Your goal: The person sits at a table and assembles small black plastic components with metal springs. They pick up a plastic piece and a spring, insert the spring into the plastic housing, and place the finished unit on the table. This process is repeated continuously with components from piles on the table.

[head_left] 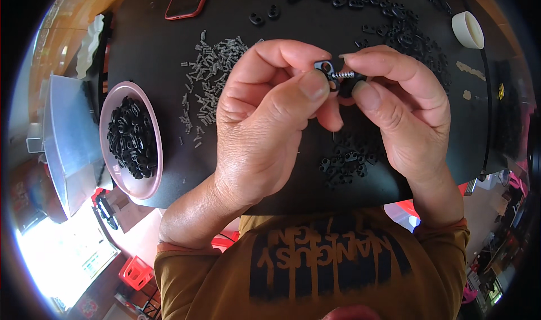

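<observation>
Over the middle of the table my two hands meet, both closed. My left hand (259, 117) pinches a small black plastic cord lock piece (323, 66) with a hole through it, between thumb and forefinger. A tiny coil spring (344, 75) bridges the gap to my right hand (406, 103), lying sideways with one end against the left piece. In the right fingertips is another dark cord lock piece (354, 85), mostly hidden by thumb and finger. Whether the spring's ends sit inside the pieces I cannot tell.
Loose springs (211, 66) lie scattered left of my hands. A pink bowl (156, 145) of black pieces stands at the left edge. More black pieces (403, 32) spread at the far right, others (346, 165) near me. A red-edged phone (189, 1) and white cup (468, 30) lie beyond.
</observation>
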`<action>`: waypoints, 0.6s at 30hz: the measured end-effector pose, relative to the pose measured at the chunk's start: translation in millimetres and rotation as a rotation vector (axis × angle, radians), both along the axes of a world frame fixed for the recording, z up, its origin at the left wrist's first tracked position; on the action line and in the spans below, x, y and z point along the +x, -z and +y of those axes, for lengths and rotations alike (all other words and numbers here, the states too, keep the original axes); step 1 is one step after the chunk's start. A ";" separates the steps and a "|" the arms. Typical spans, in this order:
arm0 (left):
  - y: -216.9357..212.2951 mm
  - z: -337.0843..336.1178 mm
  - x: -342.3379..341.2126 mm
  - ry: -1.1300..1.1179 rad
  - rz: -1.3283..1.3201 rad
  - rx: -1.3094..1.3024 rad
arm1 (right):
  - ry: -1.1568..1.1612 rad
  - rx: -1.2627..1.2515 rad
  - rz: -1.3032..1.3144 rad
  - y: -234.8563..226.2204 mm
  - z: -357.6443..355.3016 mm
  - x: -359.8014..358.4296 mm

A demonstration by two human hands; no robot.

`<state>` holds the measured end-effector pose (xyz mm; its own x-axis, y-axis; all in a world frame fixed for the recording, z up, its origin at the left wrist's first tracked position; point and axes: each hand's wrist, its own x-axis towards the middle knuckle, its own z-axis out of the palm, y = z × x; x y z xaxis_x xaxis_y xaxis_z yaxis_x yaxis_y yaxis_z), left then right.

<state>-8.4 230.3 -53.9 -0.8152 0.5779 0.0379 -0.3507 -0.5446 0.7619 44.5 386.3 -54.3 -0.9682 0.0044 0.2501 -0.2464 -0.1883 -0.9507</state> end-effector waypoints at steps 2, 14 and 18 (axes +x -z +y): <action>-0.4 -0.3 -0.9 -0.041 0.019 -0.072 | 0.022 0.037 -0.066 -4.7 1.7 1.4; -4.0 0.0 2.1 -0.093 0.114 -0.217 | 0.028 -0.006 -0.079 -7.5 4.7 0.9; -4.9 0.4 1.8 -0.092 0.102 -0.232 | 0.062 0.164 -0.034 -11.3 6.1 0.6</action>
